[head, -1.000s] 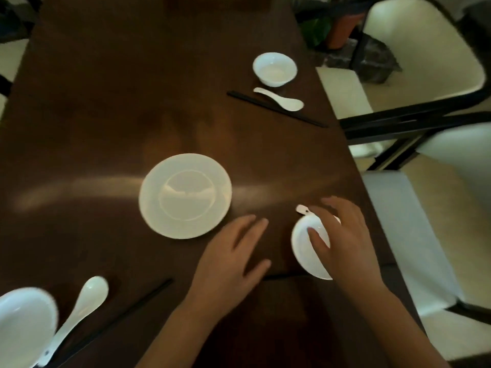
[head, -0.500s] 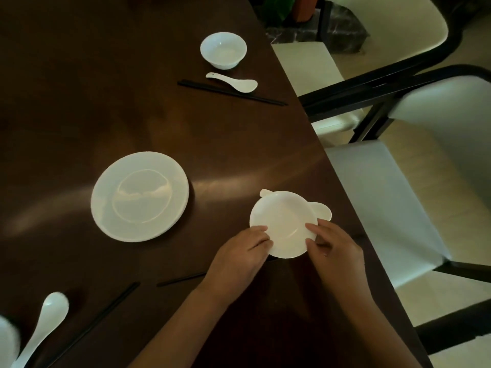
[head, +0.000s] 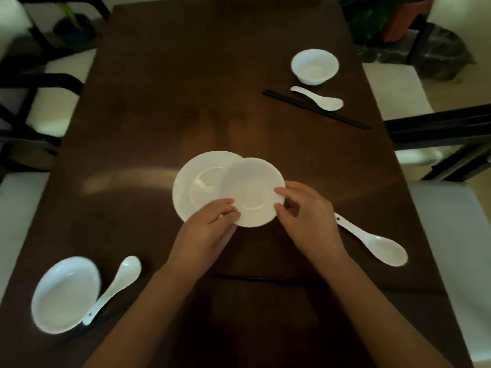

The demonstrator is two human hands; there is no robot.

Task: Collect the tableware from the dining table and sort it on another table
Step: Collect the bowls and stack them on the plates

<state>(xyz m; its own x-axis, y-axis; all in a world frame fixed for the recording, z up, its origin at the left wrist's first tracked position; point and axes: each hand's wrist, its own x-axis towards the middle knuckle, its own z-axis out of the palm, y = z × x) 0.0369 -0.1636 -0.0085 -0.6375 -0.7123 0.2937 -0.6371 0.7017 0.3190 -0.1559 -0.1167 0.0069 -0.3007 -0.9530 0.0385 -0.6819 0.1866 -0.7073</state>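
While gripped by both hands (head: pixel 210 229), one saucer (head: pixel 252 192) among three spoons (head: pixel 372 241).

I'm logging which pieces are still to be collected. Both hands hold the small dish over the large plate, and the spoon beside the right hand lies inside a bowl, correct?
Not quite. The head view shows that spoon lying flat on the bare table, not inside a bowl. The rest holds: the left hand and right hand hold the small dish over the large plate.
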